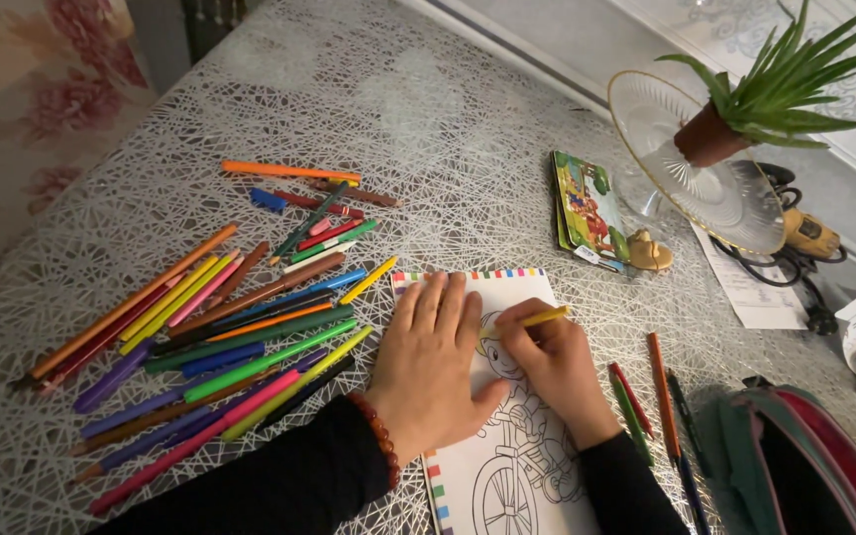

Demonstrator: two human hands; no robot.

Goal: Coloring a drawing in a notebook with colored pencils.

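A colouring page (pixel 522 466) with a line drawing of a figure on a bicycle lies on the table in front of me. My left hand (pixel 430 369) lies flat on its left side, fingers spread, holding it down. A beaded bracelet sits on that wrist. My right hand (pixel 552 365) grips a yellow pencil (pixel 539 318) with its tip on the figure's head. Both arms wear black sleeves.
Several coloured pencils and markers (pixel 220 337) lie scattered on the left of the woven grey mat (pixel 398 109). More pencils (pixel 658 391) lie on the right beside an open pencil case (pixel 795 461). Small picture books (pixel 587 208), a glass dish (pixel 715 188) and a potted plant (pixel 745 109) stand behind.
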